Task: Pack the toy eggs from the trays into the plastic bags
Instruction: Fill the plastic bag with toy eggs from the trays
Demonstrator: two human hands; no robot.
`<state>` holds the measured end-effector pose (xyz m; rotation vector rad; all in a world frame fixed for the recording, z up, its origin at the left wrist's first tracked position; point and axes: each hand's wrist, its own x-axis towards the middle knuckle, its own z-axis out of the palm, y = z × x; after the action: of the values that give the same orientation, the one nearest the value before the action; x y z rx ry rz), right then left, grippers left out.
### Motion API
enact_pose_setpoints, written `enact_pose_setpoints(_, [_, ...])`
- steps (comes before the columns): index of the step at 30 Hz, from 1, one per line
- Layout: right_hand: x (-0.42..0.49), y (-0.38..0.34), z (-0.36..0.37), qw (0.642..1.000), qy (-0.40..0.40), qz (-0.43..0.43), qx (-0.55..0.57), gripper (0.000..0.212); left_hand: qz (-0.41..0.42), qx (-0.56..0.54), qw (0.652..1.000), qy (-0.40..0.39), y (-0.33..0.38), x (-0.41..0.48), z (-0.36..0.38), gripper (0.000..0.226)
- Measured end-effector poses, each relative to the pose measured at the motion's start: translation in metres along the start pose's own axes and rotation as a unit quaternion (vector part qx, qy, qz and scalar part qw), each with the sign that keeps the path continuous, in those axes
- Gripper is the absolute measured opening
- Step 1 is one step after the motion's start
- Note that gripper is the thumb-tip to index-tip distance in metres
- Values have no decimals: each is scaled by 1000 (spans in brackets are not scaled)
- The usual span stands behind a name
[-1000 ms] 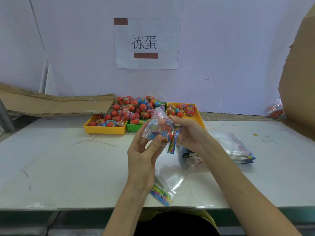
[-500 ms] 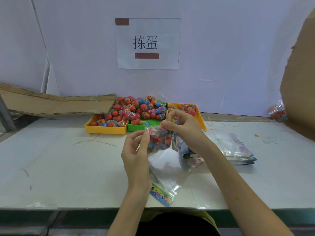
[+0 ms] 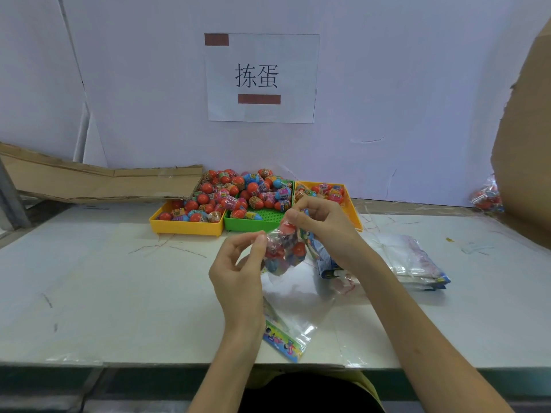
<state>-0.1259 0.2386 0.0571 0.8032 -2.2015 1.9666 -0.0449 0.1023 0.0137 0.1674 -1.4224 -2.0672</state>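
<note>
both hands (image 3: 301, 242) pinching filled bag (image 3: 284, 248) (midair)

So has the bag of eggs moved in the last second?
Yes. The bag of eggs has dropped lower, now below the green tray.

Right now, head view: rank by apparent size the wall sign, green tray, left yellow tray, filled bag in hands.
1. wall sign
2. left yellow tray and green tray: look alike, both partly hidden, unranked
3. filled bag, though nearer the camera
</note>
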Motion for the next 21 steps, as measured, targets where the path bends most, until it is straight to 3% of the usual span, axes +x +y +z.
enact_pose_setpoints(8, [-1,-3,-3,998,8,-21,55,23,-21,-36,999,2,2,0,2,7])
enact_pose_setpoints(21, [2,0,-3,998,24,-46,21,27,-88,-82,993,15,1,4,1,6])
